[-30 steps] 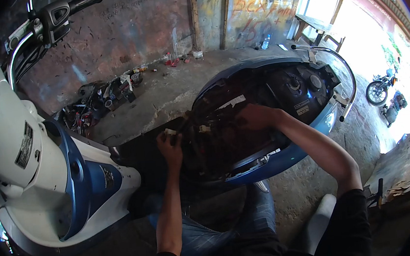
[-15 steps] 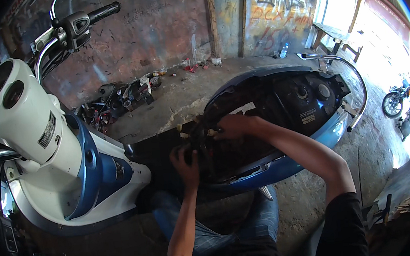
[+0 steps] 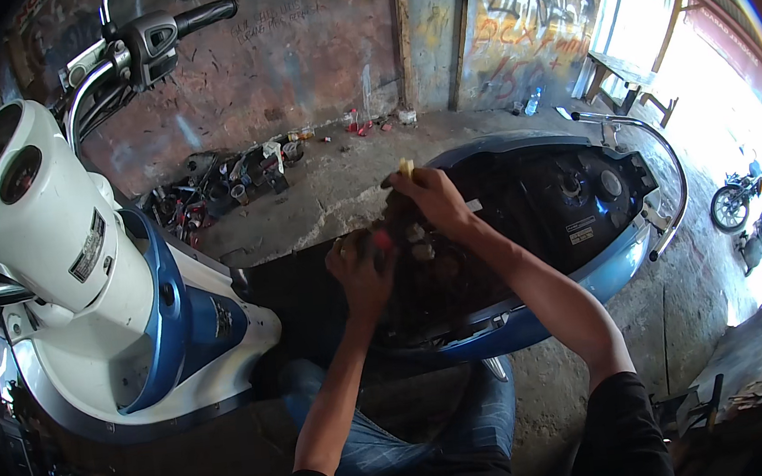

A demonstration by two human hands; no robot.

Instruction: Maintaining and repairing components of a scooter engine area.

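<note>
A scooter with its seat off stands sideways before me, its blue rear body (image 3: 553, 313) open at the top. Over the front of that opening, my right hand (image 3: 437, 200) is closed on a dark wiring harness (image 3: 401, 208), with a cream plug connector (image 3: 406, 167) showing above the fingers. My left hand (image 3: 362, 281) is curled round the harness's lower left part, beside a blurred red spot. Pale connectors (image 3: 419, 242) hang between the two hands. Motion blur and shadow hide the single wires.
To the left rise the scooter's white handlebar cover (image 3: 49, 215) and blue leg shield (image 3: 164, 323). A chrome grab rail (image 3: 671, 155) curves round the tail. Loose parts (image 3: 238, 178) lie along the wall. At the right stand a bench (image 3: 617, 73) and a parked motorcycle (image 3: 735, 195).
Both hands have risen from the body opening, bringing the wiring harness and its connectors up. The left hand has moved right and up, the right hand up.
</note>
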